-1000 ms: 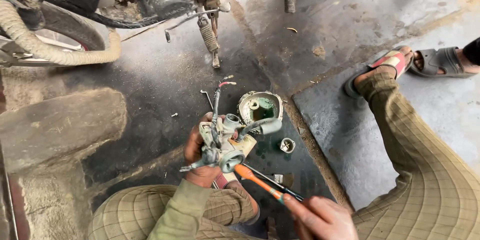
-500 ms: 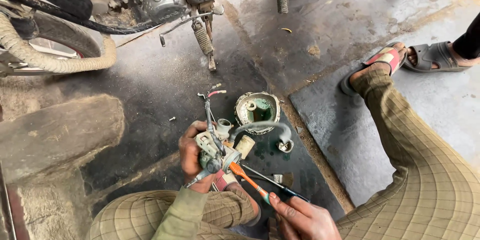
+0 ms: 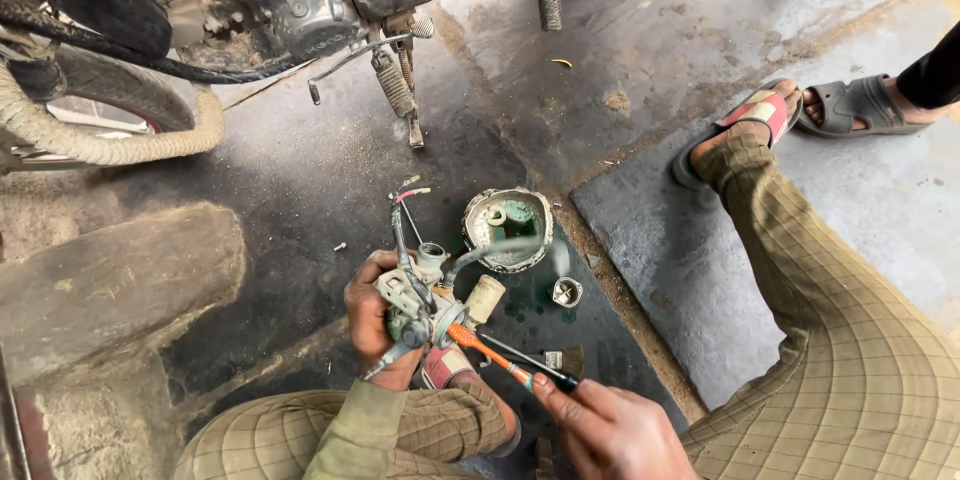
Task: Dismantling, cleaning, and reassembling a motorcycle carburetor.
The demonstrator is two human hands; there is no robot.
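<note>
Carburetor (image 3: 420,302) sits in your left hand (image 3: 372,318), fingers wrapped shut around its body, held just above your knee over the dark floor slab (image 3: 300,190). Grimy grey casting, hoses sticking up. Your right hand (image 3: 610,430) is closed on the orange-handled screwdriver (image 3: 490,352), tip against the carburetor. Float bowl (image 3: 508,228) lies just beyond; slab's right edge near it.
</note>
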